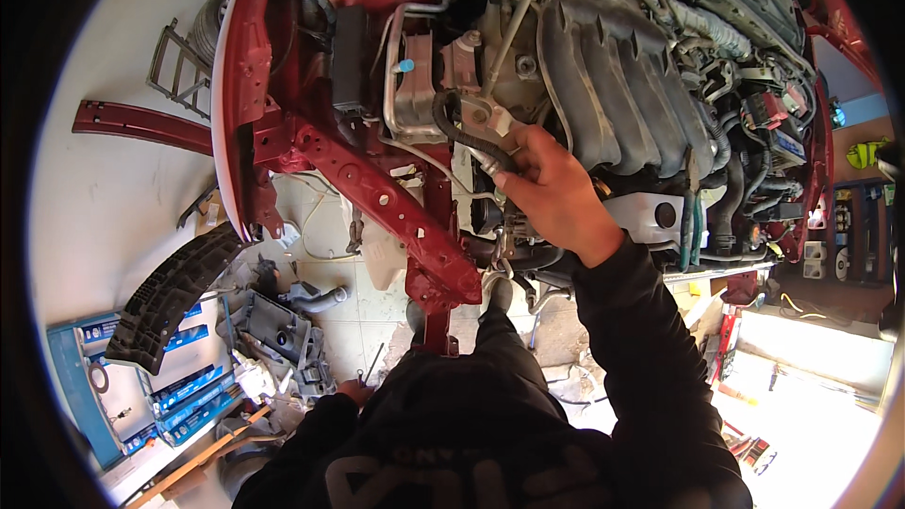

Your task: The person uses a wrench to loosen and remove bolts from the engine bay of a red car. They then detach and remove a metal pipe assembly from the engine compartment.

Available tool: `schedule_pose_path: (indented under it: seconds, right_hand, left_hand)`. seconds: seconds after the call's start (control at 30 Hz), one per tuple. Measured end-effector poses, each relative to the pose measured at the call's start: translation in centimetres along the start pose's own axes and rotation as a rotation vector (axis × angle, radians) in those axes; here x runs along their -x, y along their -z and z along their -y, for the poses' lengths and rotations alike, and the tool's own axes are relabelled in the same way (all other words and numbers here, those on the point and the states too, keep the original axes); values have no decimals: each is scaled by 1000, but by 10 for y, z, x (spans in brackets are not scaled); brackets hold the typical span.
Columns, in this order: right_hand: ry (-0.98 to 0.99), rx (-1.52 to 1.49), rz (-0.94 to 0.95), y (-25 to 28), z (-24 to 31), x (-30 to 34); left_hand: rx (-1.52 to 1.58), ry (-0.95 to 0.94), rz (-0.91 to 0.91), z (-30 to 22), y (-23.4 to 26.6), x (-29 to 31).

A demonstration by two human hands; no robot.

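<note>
My right hand (556,190) reaches into the front of a red car's engine bay. Its thumb and fingers are closed on a ribbed black tube (469,139), which curves up and left beside a metal bracket (481,113). Whether it is a hose or a wire sleeve I cannot tell. Low at my side, my left hand (354,392) is closed around a thin dark tool (375,362), whose kind is too small to make out. A ribbed dark engine cover (613,85) lies just beyond my right hand.
A red front frame bar (377,193) slants across before me. A metal prop rod (520,19) rises from the bay. At left, a black plastic trim piece (179,297) stands near a blue shelf (71,386) with boxes. Loose car parts (283,330) lie on the floor.
</note>
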State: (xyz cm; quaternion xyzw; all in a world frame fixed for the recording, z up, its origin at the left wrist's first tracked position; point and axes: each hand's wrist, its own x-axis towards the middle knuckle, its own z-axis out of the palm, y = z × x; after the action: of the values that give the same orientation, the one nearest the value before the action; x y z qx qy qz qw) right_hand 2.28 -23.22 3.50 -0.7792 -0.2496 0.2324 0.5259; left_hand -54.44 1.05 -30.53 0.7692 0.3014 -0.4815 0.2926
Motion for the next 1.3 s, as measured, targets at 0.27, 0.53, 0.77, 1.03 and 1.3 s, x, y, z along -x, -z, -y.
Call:
schedule_pose_path:
  seconds: [0.27,0.53,0.77,1.03,1.3]
  right_hand:
    - [15,-52,46,8,-6,-3]
    - [-41,-76,106,13,-10,-7]
    - [5,101,147,9,12,-8]
    - [41,158,-78,-31,14,-15]
    - [213,475,-153,-74,8,-31]
  left_hand:
    - [80,-34,27,-57,19,13]
    - [166,-17,30,-66,10,9]
    - [184,-11,-31,-49,-10,12]
    - [197,40,-52,-30,-55,-4]
    - [445,117,-216,-41,-108,-20]
